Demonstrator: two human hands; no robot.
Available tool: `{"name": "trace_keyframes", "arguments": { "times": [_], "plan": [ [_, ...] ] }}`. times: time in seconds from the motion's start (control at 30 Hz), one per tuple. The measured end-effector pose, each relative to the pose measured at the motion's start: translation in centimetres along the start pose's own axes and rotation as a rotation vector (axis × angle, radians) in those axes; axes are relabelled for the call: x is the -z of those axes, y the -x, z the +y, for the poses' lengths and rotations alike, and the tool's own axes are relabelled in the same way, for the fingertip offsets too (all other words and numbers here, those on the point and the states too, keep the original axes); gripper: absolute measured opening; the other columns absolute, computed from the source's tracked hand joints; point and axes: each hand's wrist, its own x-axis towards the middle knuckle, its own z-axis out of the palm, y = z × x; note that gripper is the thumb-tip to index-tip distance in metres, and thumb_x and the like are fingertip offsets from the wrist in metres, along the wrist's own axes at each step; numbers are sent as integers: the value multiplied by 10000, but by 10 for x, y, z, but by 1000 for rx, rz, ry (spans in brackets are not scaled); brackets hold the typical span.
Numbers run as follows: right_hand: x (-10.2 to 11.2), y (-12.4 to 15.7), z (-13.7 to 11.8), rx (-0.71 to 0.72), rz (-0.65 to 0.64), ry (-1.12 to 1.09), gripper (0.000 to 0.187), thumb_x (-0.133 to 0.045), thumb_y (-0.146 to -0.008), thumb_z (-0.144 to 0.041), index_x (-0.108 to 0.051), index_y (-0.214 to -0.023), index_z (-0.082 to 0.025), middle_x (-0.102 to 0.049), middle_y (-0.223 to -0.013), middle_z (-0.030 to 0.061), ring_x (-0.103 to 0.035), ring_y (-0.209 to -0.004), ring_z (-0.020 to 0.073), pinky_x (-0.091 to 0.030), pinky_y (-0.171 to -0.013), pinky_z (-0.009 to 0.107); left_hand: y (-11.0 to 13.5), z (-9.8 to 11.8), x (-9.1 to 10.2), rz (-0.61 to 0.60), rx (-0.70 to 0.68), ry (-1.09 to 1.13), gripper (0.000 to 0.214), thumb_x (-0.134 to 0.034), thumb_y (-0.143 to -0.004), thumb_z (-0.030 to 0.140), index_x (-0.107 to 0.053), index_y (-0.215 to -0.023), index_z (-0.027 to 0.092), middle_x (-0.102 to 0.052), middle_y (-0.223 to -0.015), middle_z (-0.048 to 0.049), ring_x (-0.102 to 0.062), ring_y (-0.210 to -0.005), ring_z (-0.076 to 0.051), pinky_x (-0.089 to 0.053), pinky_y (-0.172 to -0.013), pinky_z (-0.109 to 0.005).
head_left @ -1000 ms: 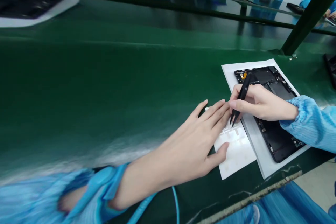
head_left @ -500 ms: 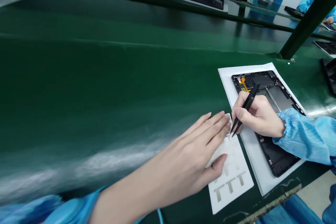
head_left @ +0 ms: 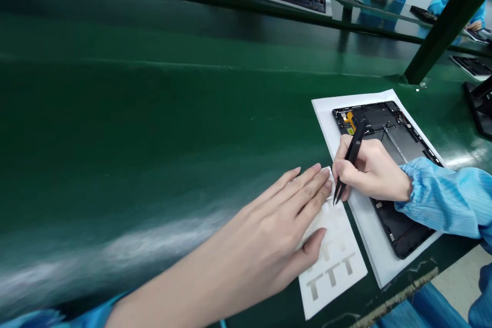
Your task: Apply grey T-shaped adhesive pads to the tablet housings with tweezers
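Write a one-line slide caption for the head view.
Right hand grips black tweezers over a white sheet of grey T-shaped marks held by the left hand, beside an open black tablet housing.

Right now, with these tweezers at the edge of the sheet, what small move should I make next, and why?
Probably lift the sheet's upper edge gently with the tweezers, because your right hand has their tips right there. Your left hand lies flat on the sheet, holding it down. Keep the tips away from the tablet frame beside it.

bright — white glare streaks the green bench (head_left: 154, 246), edges warped
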Motion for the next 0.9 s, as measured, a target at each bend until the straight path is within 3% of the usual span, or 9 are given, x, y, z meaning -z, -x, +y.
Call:
{"name": "trace_keyframes", "arguments": {
  "times": [0.3,0.57,0.73,0.9],
  "plan": [
    [3,-8,-5,-115,-123,-32,220,-479,-820,-102,-392,-655,-220,-551,-446,-80,-638,-403,125,-437,-363,148,-1,1,-1,7,-13,25,589,-390,-964,299,-286,-1494,65,-415,-1458,-184,-431,-1347,-328,-415,-1106,-476],
    [5,-10,-3,-39,-191,-43,237,-481,-855,-84,-382,-686,-217,-532,-430,-96,-629,-403,119,-449,-400,148,-4,-1,0,21,-62,-86,510,-369,-965,293,-490,-1351,-17,-510,-1378,-227,-495,-1297,-333,-436,-1082,-462],
    [6,-8,-1,12,-239,-30,219,-503,-898,-164,-403,-710,-215,-542,-464,-87,-620,-423,110,-454,-411,160,-6,-2,2,-16,-47,-69,495,-365,-968,304,-507,-1354,28,-537,-1363,-201,-519,-1276,-315,-432,-1092,-457],
    [6,-5,-1,89,-193,-62,262,-570,-908,-317,-444,-704,-212,-547,-504,-64,-613,-446,108,-464,-415,176,-12,1,7,-8,-82,-150,481,-314,-963,281,-605,-1230,6,-615,-1255,-212,-598,-1174,-332,-516,-994,-471]
  ]
}}
